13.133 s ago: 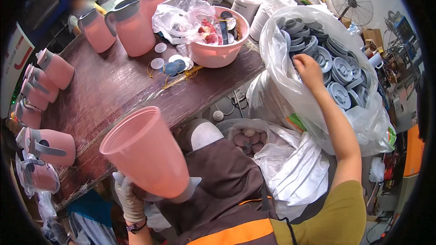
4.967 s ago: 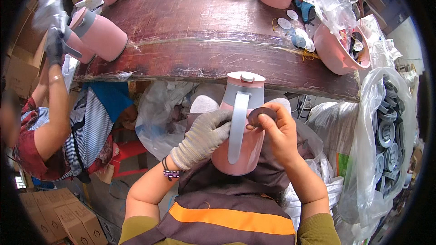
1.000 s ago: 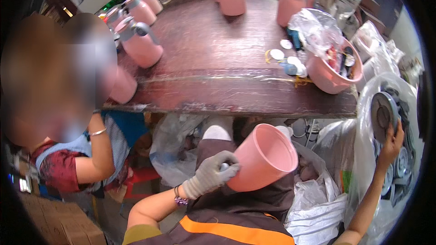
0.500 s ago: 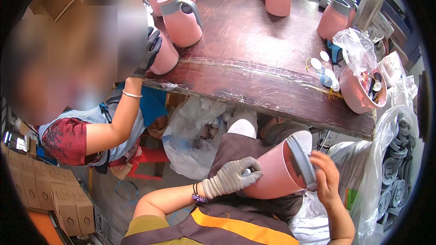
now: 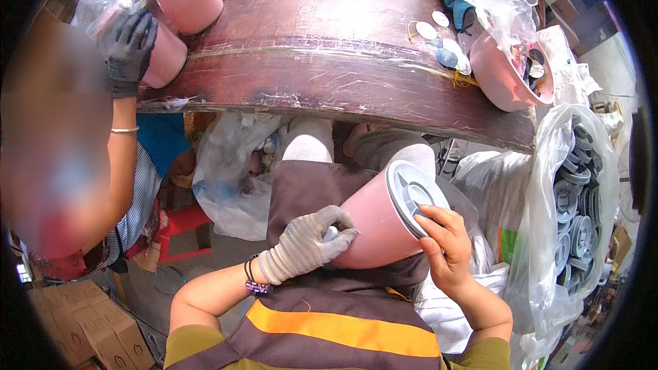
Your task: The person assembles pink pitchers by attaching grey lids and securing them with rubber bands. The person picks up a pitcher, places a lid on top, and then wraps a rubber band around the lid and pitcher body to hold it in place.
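A pink jug body (image 5: 370, 223) lies tilted across my lap, its wide end up to the right. A grey round cap (image 5: 411, 192) sits on that end. My left hand (image 5: 312, 240), in a striped knit glove, is curled closed against the narrower side of the jug. A small pale thing (image 5: 331, 233) shows between its thumb and fingers; I cannot make out what it is. My bare right hand (image 5: 445, 241) has its fingers bent over the lower right rim of the cap, gripping it.
A dark wooden table (image 5: 329, 82) stands ahead. On it are pink jugs (image 5: 188, 0) and a pink tub (image 5: 499, 72) with plastic wrap. To the right, a clear bag (image 5: 541, 247) holds several grey caps (image 5: 582, 233). At the left, a co-worker's gloved hand (image 5: 130, 51) holds another jug.
The cap stood slanted with a gap at the jug's mouth; now it lies across that end. My right hand has moved from its outer edge onto its rim. The view has shifted.
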A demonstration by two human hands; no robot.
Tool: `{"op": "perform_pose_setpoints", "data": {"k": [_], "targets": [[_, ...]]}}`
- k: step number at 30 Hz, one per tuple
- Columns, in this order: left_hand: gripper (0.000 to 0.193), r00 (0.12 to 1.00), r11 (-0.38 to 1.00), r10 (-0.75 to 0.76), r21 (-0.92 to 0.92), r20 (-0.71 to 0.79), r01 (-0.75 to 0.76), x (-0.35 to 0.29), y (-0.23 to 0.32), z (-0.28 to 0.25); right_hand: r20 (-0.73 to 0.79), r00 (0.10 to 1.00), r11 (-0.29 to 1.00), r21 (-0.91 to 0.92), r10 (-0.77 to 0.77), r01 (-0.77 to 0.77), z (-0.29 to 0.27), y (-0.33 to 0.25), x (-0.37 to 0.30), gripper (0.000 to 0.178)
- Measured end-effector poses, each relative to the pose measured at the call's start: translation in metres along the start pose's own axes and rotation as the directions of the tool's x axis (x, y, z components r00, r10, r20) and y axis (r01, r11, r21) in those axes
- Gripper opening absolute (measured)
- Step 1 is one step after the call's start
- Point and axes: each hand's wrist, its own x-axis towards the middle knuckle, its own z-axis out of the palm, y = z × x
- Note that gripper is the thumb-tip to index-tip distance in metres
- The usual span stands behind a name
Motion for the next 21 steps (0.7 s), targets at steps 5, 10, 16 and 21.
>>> {"op": "perform_pose_setpoints", "data": {"k": [5,10,16,21], "targets": [[0.016,1.0,1.0,-0.017,0.019,-0.003,0.017,-0.001,-0.001,0.001,-0.083,0.994,0.991,0.119,0.076,-0.066,0.014,0.002,-0.006,0.027],[0.018,0.999,1.0,-0.01,0.023,0.054,0.009,0.001,-0.002,-0.004,-0.108,0.99,0.974,0.216,0.092,-0.067,0.017,0.006,-0.012,0.026],[0.016,0.997,0.991,0.049,0.124,-0.055,-0.042,-0.003,-0.002,0.021,-0.136,0.962,0.957,0.206,0.236,-0.206,0.025,-0.002,-0.01,0.025],[0.023,0.993,1.0,0.024,0.011,0.118,-0.025,-0.021,0.009,0.026,0.028,0.939,0.873,0.36,0.343,-0.329,0.012,-0.003,0.006,0.024]]}}
